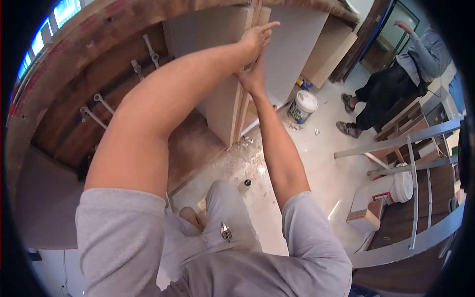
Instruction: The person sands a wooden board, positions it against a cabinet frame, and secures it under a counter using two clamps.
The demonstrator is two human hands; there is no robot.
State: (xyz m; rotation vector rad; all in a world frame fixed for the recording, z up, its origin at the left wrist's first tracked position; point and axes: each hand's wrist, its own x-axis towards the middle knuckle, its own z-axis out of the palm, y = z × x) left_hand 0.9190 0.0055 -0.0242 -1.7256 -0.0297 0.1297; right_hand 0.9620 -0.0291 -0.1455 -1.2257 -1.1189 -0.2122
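Note:
Both of my arms reach forward to the edge of an upright wooden panel (225, 74) in a cabinet frame. My left hand (257, 39) lies against the panel's upper edge, its index finger stretched out to the right and the other fingers partly bent. Just below it, my right hand (253, 76) touches the same edge, with its thumb pointing left and its fingers partly hidden behind the left hand. I can make out no tool in either hand. A pale board (292, 49) stands to the right of the panel.
A labelled bucket (303, 106) and a small bottle (245, 185) stand on the floor amid shavings. Another person (396, 79) stands at the upper right. A metal ladder (415, 193) and a white bucket (396, 185) are at the right. Pipes (99, 111) show inside the cabinet.

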